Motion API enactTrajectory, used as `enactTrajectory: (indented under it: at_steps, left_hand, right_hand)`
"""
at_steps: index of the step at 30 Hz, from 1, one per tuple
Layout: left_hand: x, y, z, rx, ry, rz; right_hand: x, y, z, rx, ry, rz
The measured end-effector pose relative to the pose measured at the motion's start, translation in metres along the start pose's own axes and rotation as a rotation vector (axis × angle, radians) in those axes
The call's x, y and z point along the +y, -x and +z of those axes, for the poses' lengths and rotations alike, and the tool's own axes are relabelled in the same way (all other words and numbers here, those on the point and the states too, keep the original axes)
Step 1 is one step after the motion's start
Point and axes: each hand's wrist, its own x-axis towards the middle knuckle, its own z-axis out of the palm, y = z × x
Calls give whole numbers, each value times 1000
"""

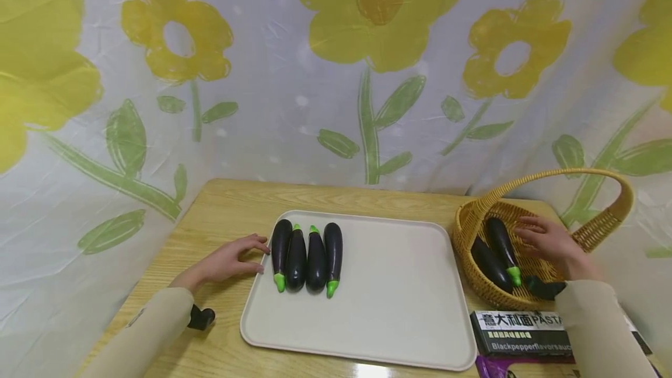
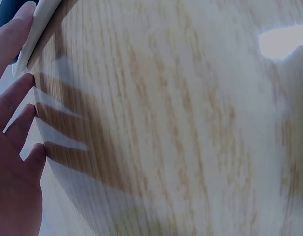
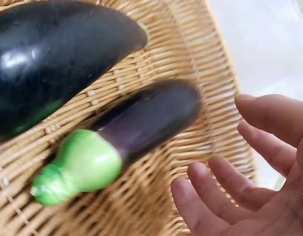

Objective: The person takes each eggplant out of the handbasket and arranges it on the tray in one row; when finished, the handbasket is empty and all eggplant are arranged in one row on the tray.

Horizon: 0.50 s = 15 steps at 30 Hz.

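Note:
Two dark eggplants lie in the wicker basket (image 1: 466,232): one with a bright green cap (image 3: 156,115) and a larger one (image 3: 58,64) beside it. Over the basket, under its arched handle, my right hand (image 1: 548,244) spreads its fingers with nothing in them, close to the green-capped eggplant. My left hand (image 1: 233,258) is at the left rim of the cream tray (image 1: 399,290), its fingertips right at the edge and loosely bent. A row of several eggplants (image 1: 307,258) lies side by side on the tray's left part, green ends pointing both ways.
A black pasta box (image 1: 525,334) lies in front of the basket, with a purple item (image 1: 490,366) by the near edge. The basket's handle (image 1: 556,172) arches high over it. A flower-printed curtain (image 1: 262,133) hangs behind the wooden table (image 1: 231,203).

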Motion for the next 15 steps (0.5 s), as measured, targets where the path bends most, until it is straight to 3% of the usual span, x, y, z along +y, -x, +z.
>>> enactTrajectory:
  at_steps: [8, 15]
  left_hand:
    - [0, 0, 1, -4, 0, -7]
    - [1, 1, 0, 0, -2, -5]
  right_hand:
    - [23, -8, 6, -116, -263, 31]
    - [23, -9, 6, -142, -314, 14]
